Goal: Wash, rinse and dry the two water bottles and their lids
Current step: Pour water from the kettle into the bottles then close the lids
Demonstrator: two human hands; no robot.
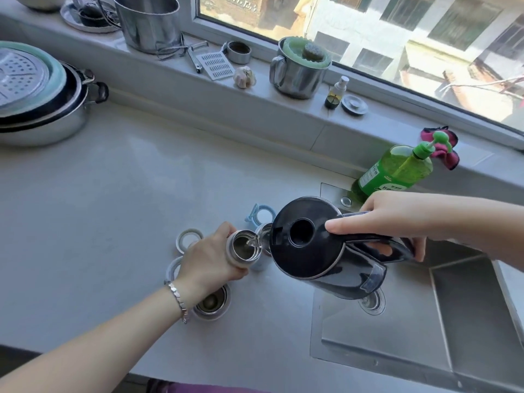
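My left hand [211, 259] grips a steel water bottle [243, 248] standing open on the counter. My right hand [391, 219] holds the handle of a black kettle [309, 245], tilted so that water runs from its spout into the bottle's mouth. Behind the spout stands a second bottle [265, 235], mostly hidden. A blue-handled lid [262, 212] lies behind it, and a white lid [188, 239] lies left of my hand. Another white ring [173, 269] shows under my wrist. A steel strainer cup [211, 304] sits near my forearm.
A steel sink [425, 321] with a drain [373, 303] lies to the right. A green dish-soap pump bottle [394, 171] stands behind it beside a pink cloth [445, 150]. Stacked pots [37, 103] sit far left. The window ledge carries a steel mug [297, 72], garlic and a grater.
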